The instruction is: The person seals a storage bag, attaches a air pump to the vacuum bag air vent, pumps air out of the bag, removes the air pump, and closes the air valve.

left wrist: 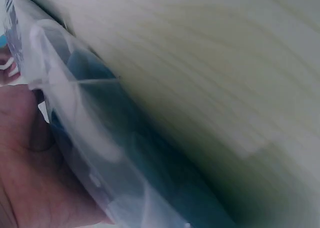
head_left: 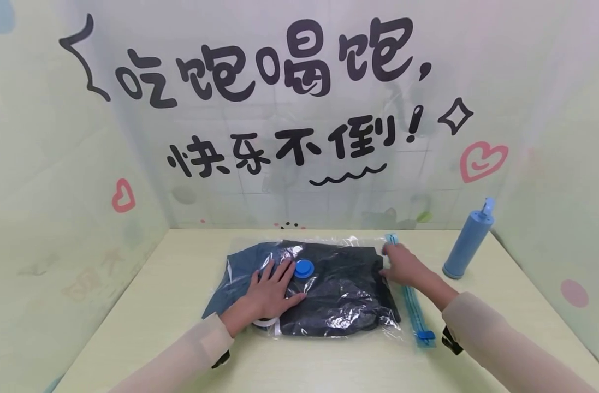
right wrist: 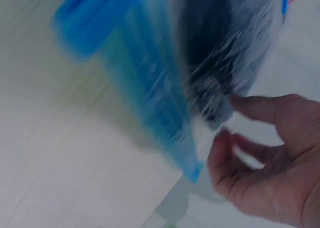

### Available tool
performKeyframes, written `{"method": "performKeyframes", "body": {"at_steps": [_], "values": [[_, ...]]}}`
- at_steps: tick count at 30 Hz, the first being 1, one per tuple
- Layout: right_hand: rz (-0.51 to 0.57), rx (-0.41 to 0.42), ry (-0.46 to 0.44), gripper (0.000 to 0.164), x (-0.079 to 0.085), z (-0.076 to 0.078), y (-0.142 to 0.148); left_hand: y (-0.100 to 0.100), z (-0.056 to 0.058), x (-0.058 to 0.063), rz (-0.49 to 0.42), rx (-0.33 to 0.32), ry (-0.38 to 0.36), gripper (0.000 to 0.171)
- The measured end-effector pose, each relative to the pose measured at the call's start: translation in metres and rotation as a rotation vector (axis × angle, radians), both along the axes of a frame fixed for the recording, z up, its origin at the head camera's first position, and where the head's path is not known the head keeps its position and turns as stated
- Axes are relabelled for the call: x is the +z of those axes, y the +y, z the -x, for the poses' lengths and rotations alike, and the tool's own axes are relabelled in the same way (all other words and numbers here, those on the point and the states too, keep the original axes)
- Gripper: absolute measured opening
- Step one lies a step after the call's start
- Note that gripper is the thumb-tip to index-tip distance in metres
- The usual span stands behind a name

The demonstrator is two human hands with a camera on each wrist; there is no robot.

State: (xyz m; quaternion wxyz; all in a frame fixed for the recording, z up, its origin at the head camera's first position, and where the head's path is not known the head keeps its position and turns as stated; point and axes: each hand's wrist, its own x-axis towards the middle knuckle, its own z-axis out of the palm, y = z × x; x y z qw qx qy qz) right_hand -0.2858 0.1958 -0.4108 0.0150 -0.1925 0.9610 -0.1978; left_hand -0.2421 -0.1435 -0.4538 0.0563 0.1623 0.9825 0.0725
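Note:
A clear vacuum storage bag lies flat on the table, dark folded clothing inside it. My left hand rests on the bag with fingers spread, its fingertips beside the round blue valve. The right hand is at the bag's right side, close to the far end of the blue-green zip strip. In the right wrist view, a gap shows between the thumb and the bent fingers. A blue slider sits at the strip's near end.
A blue cylindrical hand pump stands upright at the back right, beyond the right forearm. The pale wooden table meets a printed wall behind the bag, with side walls left and right.

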Motion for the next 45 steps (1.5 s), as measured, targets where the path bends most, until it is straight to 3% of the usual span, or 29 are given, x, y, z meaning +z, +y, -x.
{"method": "performKeyframes", "body": {"at_steps": [3,5,13,20,26,34,41,45], "values": [[0.120,0.147,-0.004,0.029,-0.005,0.001,-0.020,0.001,0.003,-0.005,-0.007,0.002,-0.008,0.088],[0.168,0.188,-0.038,0.027,-0.008,0.001,-0.035,0.001,0.004,-0.007,-0.008,0.007,-0.012,0.088],[0.174,0.197,-0.089,0.031,-0.013,0.001,-0.089,0.001,0.008,-0.015,0.021,0.006,-0.017,0.090],[0.104,0.257,-0.015,0.034,-0.020,-0.001,-0.127,-0.001,0.010,-0.019,0.047,0.013,-0.046,0.090],[-0.020,0.174,0.011,0.039,-0.017,-0.005,-0.150,-0.001,0.010,-0.017,0.039,0.018,-0.079,0.089],[-0.142,0.049,0.037,0.045,-0.015,-0.002,-0.173,-0.002,0.010,-0.004,0.019,0.013,-0.136,0.086],[-0.190,0.001,0.068,0.035,-0.015,0.004,-0.182,0.001,0.014,0.019,-0.029,0.036,-0.155,0.094],[-0.187,0.011,0.070,0.030,-0.015,0.007,-0.184,0.000,0.018,0.022,-0.013,0.078,-0.166,0.105]]}}
